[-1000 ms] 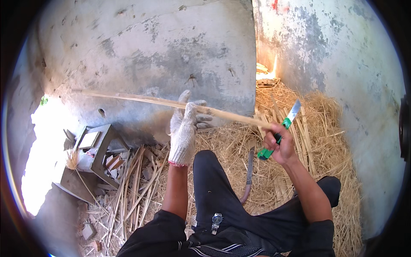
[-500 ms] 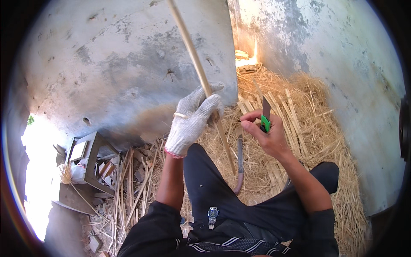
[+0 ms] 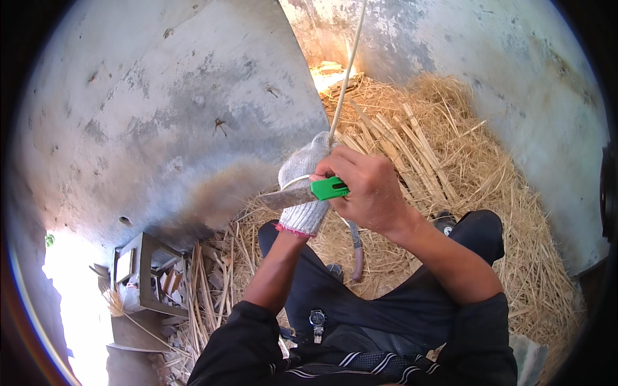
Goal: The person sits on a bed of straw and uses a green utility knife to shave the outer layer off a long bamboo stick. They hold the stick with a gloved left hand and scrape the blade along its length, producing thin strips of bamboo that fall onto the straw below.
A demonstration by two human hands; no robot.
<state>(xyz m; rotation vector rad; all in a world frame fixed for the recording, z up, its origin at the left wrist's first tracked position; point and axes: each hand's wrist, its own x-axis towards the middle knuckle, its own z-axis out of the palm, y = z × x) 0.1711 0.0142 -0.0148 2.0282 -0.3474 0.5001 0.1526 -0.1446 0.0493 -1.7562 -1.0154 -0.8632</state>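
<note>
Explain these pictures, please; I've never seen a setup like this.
There's no machine here: someone wears a fisheye camera on their head, and the pictures look down from it, so straight edges bend. The left hand, in a white knitted glove, holds a long, thin strip, though its fingers are mostly hidden. The bare right hand grips a green-handled utility knife, which points left across the glove. Below lies straw, with pale flat slats and a brown-handled blade on it.

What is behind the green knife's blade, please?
Behind the blade, the white glove on the left hand shows above and below; the part directly behind is covered, so cannot be seen.
</note>
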